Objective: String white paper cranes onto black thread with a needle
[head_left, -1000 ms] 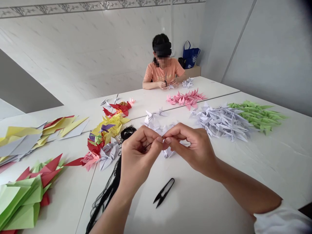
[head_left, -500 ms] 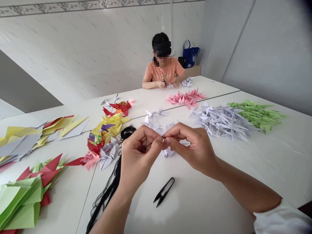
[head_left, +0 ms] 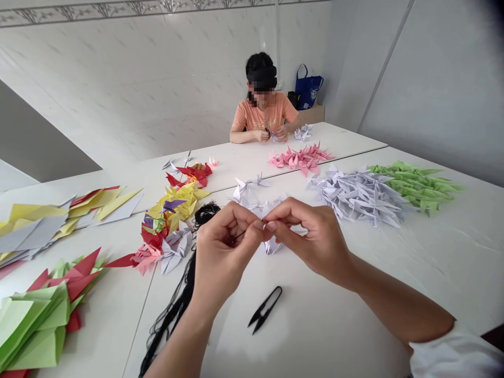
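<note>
My left hand (head_left: 222,257) and my right hand (head_left: 321,241) meet fingertip to fingertip above the table, each in a pinch. A thin dark strand, apparently black thread, shows by the curled fingers of my left hand. What lies between the right fingertips is too small to make out. Just behind my hands are white folded paper cranes (head_left: 244,194), partly covered by them. Black thread snips (head_left: 258,316) lie on the table below my hands. A long hank of black thread (head_left: 183,299) runs beside and behind my left forearm.
White cranes (head_left: 354,197), green cranes (head_left: 419,184) and pink cranes (head_left: 301,157) are heaped at right and centre. Mixed-colour cranes (head_left: 183,202) lie left of my hands. Folded papers (head_left: 35,320) fill the left side. Opposite sits a person (head_left: 265,113), hands at a white paper piece.
My hands stay pinched together with barely any movement. Across the table, the other person's hands and dark tool have shifted slightly.
</note>
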`<control>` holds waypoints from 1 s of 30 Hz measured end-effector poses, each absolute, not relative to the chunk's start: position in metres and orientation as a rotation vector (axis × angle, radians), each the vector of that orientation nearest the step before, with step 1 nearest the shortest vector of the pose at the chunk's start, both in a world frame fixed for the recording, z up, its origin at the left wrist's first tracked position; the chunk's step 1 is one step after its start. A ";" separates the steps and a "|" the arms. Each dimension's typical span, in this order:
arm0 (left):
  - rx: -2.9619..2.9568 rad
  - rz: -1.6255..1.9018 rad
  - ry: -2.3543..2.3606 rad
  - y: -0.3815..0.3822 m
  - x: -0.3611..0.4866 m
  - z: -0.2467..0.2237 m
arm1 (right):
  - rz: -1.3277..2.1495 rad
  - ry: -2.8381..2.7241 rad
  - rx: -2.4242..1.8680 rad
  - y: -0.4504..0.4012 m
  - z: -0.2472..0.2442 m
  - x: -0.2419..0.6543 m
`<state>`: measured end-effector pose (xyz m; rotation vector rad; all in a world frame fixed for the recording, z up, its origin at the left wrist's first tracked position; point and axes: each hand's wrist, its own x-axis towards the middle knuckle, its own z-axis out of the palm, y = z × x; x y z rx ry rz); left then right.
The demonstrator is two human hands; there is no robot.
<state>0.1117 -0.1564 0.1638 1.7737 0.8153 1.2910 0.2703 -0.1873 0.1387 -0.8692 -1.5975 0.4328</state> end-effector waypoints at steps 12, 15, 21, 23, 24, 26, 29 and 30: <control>1.827 1.338 0.842 -0.158 0.112 0.164 | 0.457 -1.596 -0.875 -0.186 0.139 0.272; 1.864 1.343 0.836 -0.157 0.110 0.163 | 0.463 -1.595 -0.881 -0.187 0.139 0.272; 1.938 1.348 0.854 -0.155 0.108 0.161 | 0.455 -1.598 -0.909 -0.187 0.139 0.271; 1.948 1.352 0.865 -0.155 0.108 0.160 | 0.457 -1.603 -0.916 -0.187 0.139 0.271; 1.952 1.350 0.868 -0.156 0.107 0.160 | 0.456 -1.605 -0.918 -0.187 0.139 0.272; 1.954 1.347 0.865 -0.156 0.107 0.161 | 0.453 -1.608 -0.912 -0.187 0.139 0.272; 1.950 1.355 0.859 -0.157 0.108 0.161 | 0.447 -1.610 -0.895 -0.187 0.139 0.272; 1.946 1.359 0.860 -0.157 0.108 0.161 | 0.446 -1.612 -0.894 -0.187 0.139 0.272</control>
